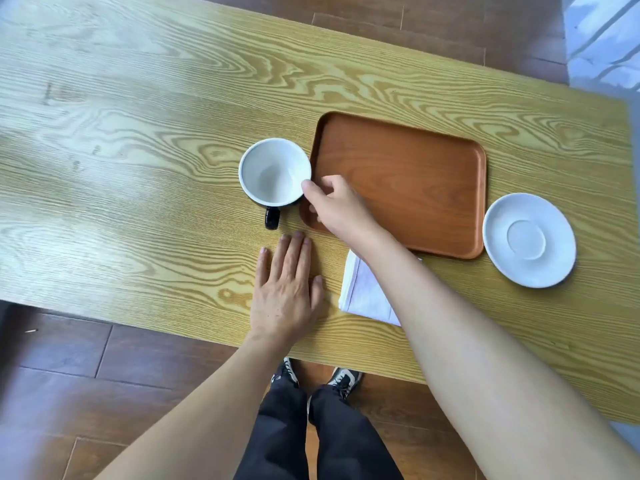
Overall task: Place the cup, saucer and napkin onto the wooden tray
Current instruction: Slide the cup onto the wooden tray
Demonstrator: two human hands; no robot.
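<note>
Beside tray [408, 181], cup [274, 172], right hand [337, 206] touching rim, napkin [363, 292] under forearm

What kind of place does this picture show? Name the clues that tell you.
Probably a home or café dining spot: a long wood-grain table stands on dark plank flooring, set with a cup, saucer, napkin and wooden tray.

Right hand [337, 206] pinches rim of cup [274, 172], which stands on tabletop [138, 140] beside empty wooden tray [408, 181]. Left hand [287, 289] flat on tabletop. Saucer [529, 240] right of tray; napkin [363, 292] partly under right forearm.
</note>
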